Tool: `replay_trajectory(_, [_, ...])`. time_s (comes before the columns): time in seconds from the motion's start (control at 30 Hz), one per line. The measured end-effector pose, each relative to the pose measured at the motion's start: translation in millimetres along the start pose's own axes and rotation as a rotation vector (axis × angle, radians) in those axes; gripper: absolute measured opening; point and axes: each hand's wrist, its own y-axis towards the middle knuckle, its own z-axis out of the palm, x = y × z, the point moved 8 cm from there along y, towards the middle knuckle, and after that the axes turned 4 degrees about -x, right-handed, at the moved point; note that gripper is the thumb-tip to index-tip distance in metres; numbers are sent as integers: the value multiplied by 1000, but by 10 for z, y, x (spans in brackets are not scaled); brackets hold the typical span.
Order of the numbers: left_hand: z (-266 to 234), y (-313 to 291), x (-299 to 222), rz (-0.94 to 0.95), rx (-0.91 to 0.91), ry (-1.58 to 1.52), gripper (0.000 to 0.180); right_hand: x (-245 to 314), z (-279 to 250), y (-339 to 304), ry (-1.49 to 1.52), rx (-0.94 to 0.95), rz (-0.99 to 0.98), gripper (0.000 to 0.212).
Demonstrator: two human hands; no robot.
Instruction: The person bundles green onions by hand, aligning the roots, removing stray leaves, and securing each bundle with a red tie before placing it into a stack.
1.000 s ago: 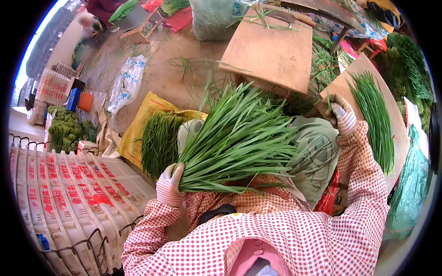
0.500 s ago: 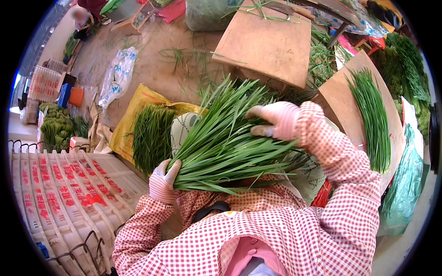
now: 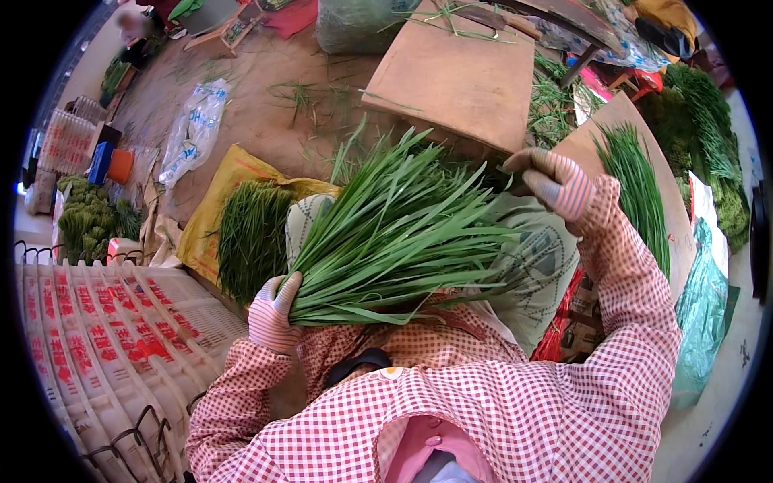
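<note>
A big fanned bunch of garlic chives [image 3: 394, 233] lies across my lap, long green leaves spreading up and to the right. My left hand [image 3: 274, 315], in a striped knit glove, is closed round its gathered end at the lower left. Off the leaf tips, to the upper right, my gloved right hand [image 3: 555, 183] is raised with bent fingers drawn together. Whatever they may pinch is too small to make out. Another bundle of chives [image 3: 251, 241] rests on a yellow sack [image 3: 211, 211] left of my knee.
A white plastic crate [image 3: 121, 322] stands at my left. Ahead is a wooden board table [image 3: 459, 80]; at the right, a second board [image 3: 680, 233] bears more chives [image 3: 640, 193]. A green plastic bag [image 3: 699, 322] hangs beside it. Loose leaves and a clear plastic bag [image 3: 196, 129] litter the floor.
My right hand has moved up and right, away from the leaves, and its fingers have curled together. The left hand keeps its hold on the bunch, and the view has shifted slightly.
</note>
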Motion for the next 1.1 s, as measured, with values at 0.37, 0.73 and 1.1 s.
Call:
replay_trajectory(0.37, [5,92,-79,3,89,8,71,168,938,-17,-743,177,-487,30])
replay_trajectory(0.73, [36,300,-163,-59,352,106,77,-20,-37,-186,165,-155,-45,18])
replay_trajectory(1.1, [126,303,-238,1,281,57,71,162,1091,-114,-853,187,-352,27])
